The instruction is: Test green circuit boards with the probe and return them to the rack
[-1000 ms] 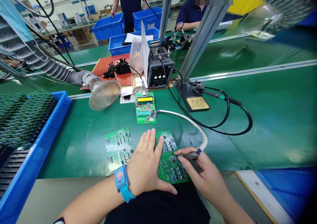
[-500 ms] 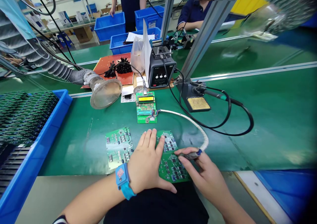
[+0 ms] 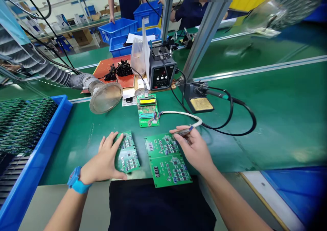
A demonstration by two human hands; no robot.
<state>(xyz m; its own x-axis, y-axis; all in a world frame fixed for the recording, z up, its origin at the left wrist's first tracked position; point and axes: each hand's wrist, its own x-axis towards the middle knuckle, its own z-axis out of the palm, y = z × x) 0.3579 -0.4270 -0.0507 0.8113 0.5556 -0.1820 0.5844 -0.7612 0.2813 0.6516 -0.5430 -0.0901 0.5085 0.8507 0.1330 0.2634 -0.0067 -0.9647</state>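
My left hand (image 3: pixel 103 163) lies over the left part of a green circuit board (image 3: pixel 130 154), fingers spread, thumb by its near edge. My right hand (image 3: pixel 195 151) pinches a grey-wrapped probe (image 3: pixel 183 132) whose tip is hidden near my fingertips. They hover at the upper right corner of a second circuit board (image 3: pixel 163 161), which has two black digit displays and overhangs the near table edge. From the probe, a white sleeved cable (image 3: pixel 178 113) leads to a small green tester board (image 3: pixel 148 122) with a lit yellow screen and a blue socket.
A blue bin (image 3: pixel 55 129) of stacked circuit boards stands at left. Behind the tester board are a fume hood nozzle (image 3: pixel 107 98) and a soldering station (image 3: pixel 163 72). An iron stand with sponge (image 3: pixel 201 104) and looped black cable are at right. Two people are across the bench.
My left hand has moved left from the right-hand board onto the left-hand one. My right hand has shifted up and left with the probe, from the lower to the upper half of its board.
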